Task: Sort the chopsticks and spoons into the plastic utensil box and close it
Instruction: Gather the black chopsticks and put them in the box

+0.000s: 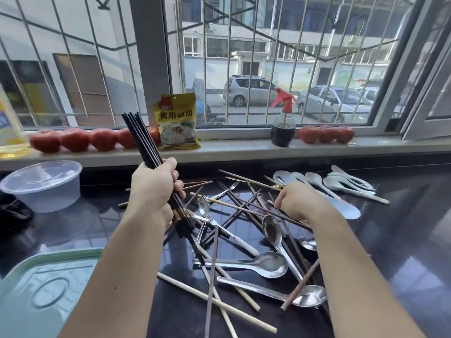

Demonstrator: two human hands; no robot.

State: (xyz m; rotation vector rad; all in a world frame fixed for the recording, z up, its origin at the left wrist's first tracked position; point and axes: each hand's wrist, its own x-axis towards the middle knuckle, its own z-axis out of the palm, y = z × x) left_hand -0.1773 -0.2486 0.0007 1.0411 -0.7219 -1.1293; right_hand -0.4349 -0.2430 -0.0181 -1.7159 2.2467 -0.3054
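Bare forearms fill the lower frame, running up to both hands over a dark glossy counter (402, 240). Left hand (153, 189), centre-left, is fisted around a bundle of black chopsticks (141, 140) that fans upward toward the windowsill. Right hand (296, 201), centre-right, is lowered onto the tangled pile (244, 228) with fingers curled down; whether it has pinched a stick I cannot tell, the fingertips being hidden. Metal spoons (271, 264) lie mixed among brown and pale sticks; white spoons (346, 184) sit grouped at upper right. A pale green tray-like piece (36, 289) at lower left is probably the utensil box or its lid; unsure. Judgement: gathering like chopsticks is underway. Best to lift one stick from the top of the tangle, not drag from beneath, and square the bundle's ends before boxing.
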